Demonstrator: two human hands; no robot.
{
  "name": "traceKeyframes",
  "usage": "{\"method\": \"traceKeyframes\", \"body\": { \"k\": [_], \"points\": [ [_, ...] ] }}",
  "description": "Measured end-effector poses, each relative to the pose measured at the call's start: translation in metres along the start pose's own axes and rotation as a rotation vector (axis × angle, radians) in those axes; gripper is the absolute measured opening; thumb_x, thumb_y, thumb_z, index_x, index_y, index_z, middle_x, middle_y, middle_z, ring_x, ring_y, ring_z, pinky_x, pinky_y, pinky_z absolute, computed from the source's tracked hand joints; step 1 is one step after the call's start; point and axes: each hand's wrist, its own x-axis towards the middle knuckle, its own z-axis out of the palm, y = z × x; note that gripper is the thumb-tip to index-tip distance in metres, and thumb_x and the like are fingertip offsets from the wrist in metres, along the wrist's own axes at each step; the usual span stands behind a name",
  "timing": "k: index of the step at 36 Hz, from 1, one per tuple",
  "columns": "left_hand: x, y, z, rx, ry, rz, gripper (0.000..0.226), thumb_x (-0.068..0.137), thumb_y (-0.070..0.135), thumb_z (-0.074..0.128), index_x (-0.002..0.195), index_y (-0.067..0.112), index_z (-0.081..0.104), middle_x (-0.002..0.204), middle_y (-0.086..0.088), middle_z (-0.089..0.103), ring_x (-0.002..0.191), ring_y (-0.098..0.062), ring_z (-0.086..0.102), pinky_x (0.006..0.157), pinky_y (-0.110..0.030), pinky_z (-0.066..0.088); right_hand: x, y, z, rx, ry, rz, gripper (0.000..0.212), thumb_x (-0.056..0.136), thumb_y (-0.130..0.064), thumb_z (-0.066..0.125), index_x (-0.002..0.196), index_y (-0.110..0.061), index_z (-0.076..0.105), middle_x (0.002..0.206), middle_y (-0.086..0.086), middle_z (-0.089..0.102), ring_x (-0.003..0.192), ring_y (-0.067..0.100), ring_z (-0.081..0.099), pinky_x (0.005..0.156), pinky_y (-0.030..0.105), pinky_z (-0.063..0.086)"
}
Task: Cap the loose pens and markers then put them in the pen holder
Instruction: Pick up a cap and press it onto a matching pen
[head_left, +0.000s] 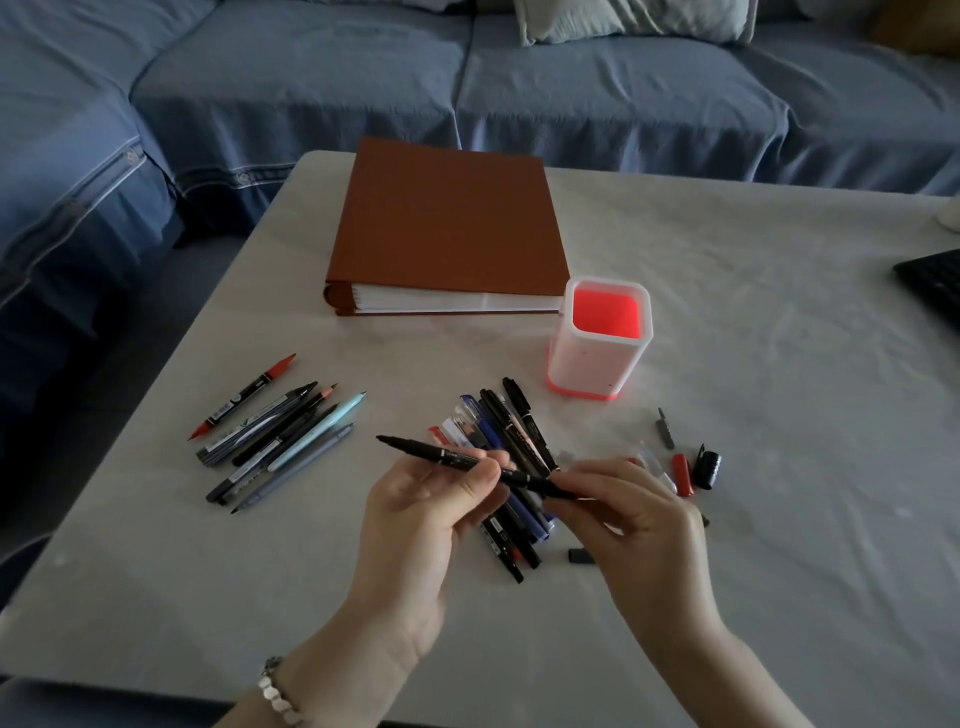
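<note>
Black marker: you hold it above the table, clear of the surface, its long axis running from 10 o'clock to 4 o'clock. Your left hand pinches the barrel near the middle, fingers and thumb curled round it. Your right hand grips the 4 o'clock end with its fingertips closed over it; whether a cap sits there is hidden. The 10 o'clock end is narrow and dark, sticking out free.

Pen holder: upright, white walls, red inside and red base, at 12 o'clock of your right hand, well apart from it.

Loose pile of pens: directly beneath the held marker, black, blue and red barrels crossing one another.

Row of pens: at 9 o'clock of the pile, lying side by side, all slanted toward 1 o'clock.

Caps: a red cap and a black cap lie just beside each other at 2 o'clock of your right hand; a grey cap lies at 12 o'clock of those; a small black cap lies at 7 o'clock of your right hand.

Brown binder: flat, closed, at 11 o'clock of the holder. Bracelet on your left wrist.
</note>
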Motion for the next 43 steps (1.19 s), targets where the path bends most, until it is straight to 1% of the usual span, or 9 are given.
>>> {"method": "traceKeyframes", "body": {
  "k": [3,8,13,17,24,29,33,39,43],
  "points": [
    [-0.002,-0.002,0.003,0.036,0.007,0.052,0.008,0.061,0.002,0.065,0.065,0.008,0.063,0.069,-0.010,0.071,0.075,-0.019,0.069,0.071,-0.028,0.058,-0.003,0.005,0.000,-0.140,0.005,-0.107,0.017,0.069,-0.013,0.070,0.085,-0.018,0.074,0.085,-0.025,0.059,0.080,-0.009,0.057,0.064,0.009,0.049],
    [-0.003,-0.006,0.006,0.065,0.045,0.119,0.024,0.073,-0.012,0.059,0.062,0.009,0.061,0.065,-0.011,0.071,0.071,-0.018,0.070,0.065,-0.025,0.058,-0.005,0.008,0.000,-0.136,-0.037,-0.109,0.017,0.074,-0.011,0.066,0.087,-0.016,0.073,0.083,-0.022,0.059,0.069,-0.003,0.060,0.059,0.009,0.048],
    [-0.001,-0.010,-0.001,0.121,0.001,0.124,0.008,0.065,0.001,0.064,0.066,0.009,0.062,0.067,-0.012,0.071,0.072,-0.020,0.070,0.071,-0.028,0.058,-0.008,0.003,0.001,0.159,-0.178,0.199,0.028,0.078,0.001,0.065,0.074,-0.027,0.070,0.070,-0.007,0.066,0.052,0.006,0.062,0.057,0.013,0.047],
    [0.005,-0.014,-0.005,0.214,-0.038,0.073,0.007,0.078,-0.005,0.059,0.076,0.002,0.061,0.067,-0.009,0.071,0.067,-0.016,0.068,0.063,-0.024,0.057,-0.009,0.005,0.000,0.248,-0.350,0.431,0.035,0.085,0.001,0.057,0.073,-0.030,0.067,0.053,-0.005,0.064,0.049,0.006,0.058,0.059,0.016,0.050],
    [0.023,-0.013,-0.005,0.499,-0.019,0.152,0.021,0.091,0.004,0.049,0.083,0.018,0.063,0.066,-0.005,0.054,0.048,-0.005,0.059,0.049,-0.016,0.050,-0.004,0.045,-0.026,-0.258,-0.256,0.392,0.015,0.082,-0.014,0.066,0.094,-0.021,0.071,0.076,-0.017,0.065,0.068,-0.003,0.059,0.066,0.005,0.043],
    [0.028,-0.011,-0.018,0.834,-0.081,0.242,0.019,0.091,0.016,0.052,0.076,0.010,0.063,0.052,0.000,0.045,0.044,-0.009,0.035,0.047,-0.021,0.031,0.007,0.070,-0.064,-0.722,-0.215,0.415,0.017,0.086,-0.015,0.058,0.099,-0.017,0.068,0.100,0.002,0.063,0.086,0.022,0.058,0.067,0.029,0.043],
    [0.021,-0.009,-0.016,0.885,-0.146,0.242,0.028,0.090,0.014,0.052,0.064,0.021,0.056,0.036,0.011,0.047,0.037,-0.003,0.037,0.042,-0.010,0.028,0.013,0.078,-0.071,-0.822,-0.197,0.421,0.017,0.087,-0.023,0.058,0.101,-0.019,0.065,0.100,0.000,0.058,0.085,0.022,0.055,0.064,0.028,0.040],
    [0.014,-0.009,-0.018,0.914,-0.197,0.221,0.024,0.091,0.016,0.051,0.069,0.024,0.059,0.040,0.015,0.052,0.039,-0.003,0.038,0.044,-0.010,0.030,0.011,0.086,-0.060,-0.891,-0.284,0.369,0.017,0.087,-0.030,0.057,0.097,-0.019,0.066,0.089,-0.004,0.046,0.078,0.015,0.043,0.060,0.026,0.033],
    [0.014,-0.011,-0.023,0.954,-0.205,0.201,0.012,0.090,0.017,0.052,0.084,0.019,0.062,0.043,0.021,0.054,0.042,0.001,0.045,0.047,-0.007,0.034,0.008,0.089,-0.059,-0.862,-0.248,0.318,0.018,0.088,-0.028,0.057,0.098,-0.017,0.066,0.094,-0.004,0.048,0.091,0.016,0.046,0.064,0.028,0.038]
  ]
}}
